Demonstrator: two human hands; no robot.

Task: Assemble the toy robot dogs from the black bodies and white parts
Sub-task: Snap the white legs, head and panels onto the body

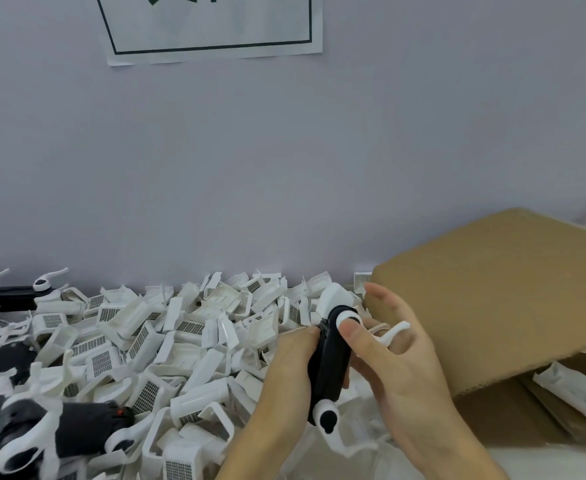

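I hold a black toy dog body (pixel 329 362) upright between both hands in the lower middle of the view. My left hand (pixel 284 379) grips its left side. My right hand (pixel 398 362) holds its right side, thumb pressing a white leg joint (pixel 347 318) at the top end. A white leg (pixel 393 332) sticks out between my right fingers. Another white leg (pixel 329 419) hangs at the body's lower end. A white shell part (pixel 333 296) sits behind the top of the body.
A large heap of white shell parts (pixel 167 344) covers the table against the grey wall. Assembled black dogs with white legs (pixel 52 431) lie at the left. An open cardboard box (pixel 506 292) stands at the right with white parts (pixel 575 393) inside.
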